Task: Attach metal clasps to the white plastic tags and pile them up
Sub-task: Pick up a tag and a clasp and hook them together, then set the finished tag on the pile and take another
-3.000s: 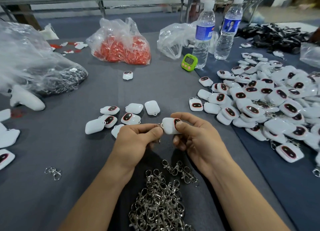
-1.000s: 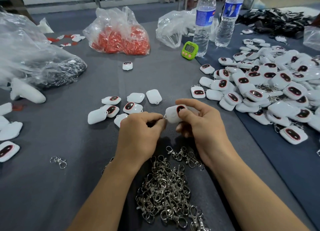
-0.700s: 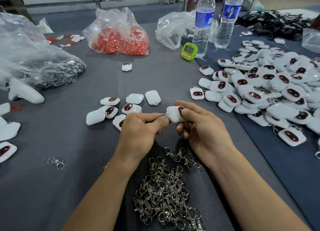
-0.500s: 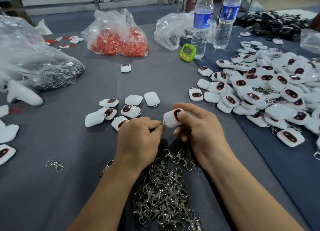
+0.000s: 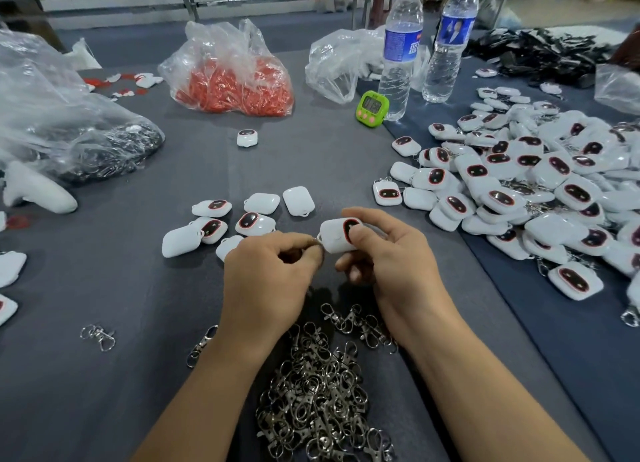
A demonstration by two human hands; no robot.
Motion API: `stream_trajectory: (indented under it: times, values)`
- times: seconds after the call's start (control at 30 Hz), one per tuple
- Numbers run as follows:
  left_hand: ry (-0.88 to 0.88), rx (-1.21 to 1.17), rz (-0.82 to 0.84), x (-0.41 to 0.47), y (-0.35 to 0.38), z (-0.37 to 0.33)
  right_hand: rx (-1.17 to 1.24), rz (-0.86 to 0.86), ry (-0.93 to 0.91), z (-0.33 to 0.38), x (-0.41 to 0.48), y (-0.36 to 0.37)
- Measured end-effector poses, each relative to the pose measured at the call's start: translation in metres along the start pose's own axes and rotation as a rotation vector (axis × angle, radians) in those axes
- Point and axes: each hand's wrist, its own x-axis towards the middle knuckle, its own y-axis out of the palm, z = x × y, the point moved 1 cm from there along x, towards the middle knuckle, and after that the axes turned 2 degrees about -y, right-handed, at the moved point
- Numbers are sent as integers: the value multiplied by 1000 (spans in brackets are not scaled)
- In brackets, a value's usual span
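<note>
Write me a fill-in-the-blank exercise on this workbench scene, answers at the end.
The left hand pinches at the loop of a white plastic tag gripped in the person's ____ hand.
The heap of silver metal clasps lies ____ the forearms.
The small square plastic timer is ____.
____ clear plastic water bottles stand near it.
Missing words: right, between, green, two.

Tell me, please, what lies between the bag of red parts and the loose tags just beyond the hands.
A single white tag lies there alone, seen in the head view.
</note>
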Motion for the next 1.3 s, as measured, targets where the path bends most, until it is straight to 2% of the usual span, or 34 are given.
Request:
stream_trajectory:
  times: [0.17, 0.33, 0.43, 0.53, 0.63, 0.77, 0.87, 0.97, 1.07, 1.1, 1.17, 1.2, 1.23, 1.3]
  values:
    - [-117, -255, 46, 6, 0, 6, 39, -42, 12, 4, 4, -6]
    - [-13, -338, 81, 5, -3, -1, 138, -53, 34, 4, 6, -10]
    - [-47, -415, 147, 3, 0, -1, 162, 23, 69, 4, 7, -14]
    - [-71, -419, 105, 5, 2, -1, 89, 123, 31, 4, 6, -15]
    - [-40, -466, 163, 4, 2, -2, -9, 205, -31, 2, 3, -13]
    - [-75, -450, 119, 4, 1, -4, -283, 208, -132, -1, 1, -10]
    - [-76, -392, 104, 4, -2, -4, -405, 261, -58, 0, 2, -11]
    - [-6, -272, 84, 0, 0, -4, -330, 313, 35, 1, 6, -19]
    - [49, -193, 51, -3, 2, -5, -218, 337, 19, 9, 6, -18]
    - [49, -152, 15, -2, 2, -4, -67, 334, 7, 14, 6, -19]
    - [15, -93, -54, -1, -1, -1, 474, 329, 21, 27, 10, -30]
    - [1, -62, -93, 0, -2, -1, 664, 307, 19, 33, 11, -37]
    - [1, -16, -147, 1, -3, -1, 738, 274, 29, 36, 14, -44]
    - [18, 129, -260, 2, -5, -1, 674, 220, 69, 34, 16, -45]
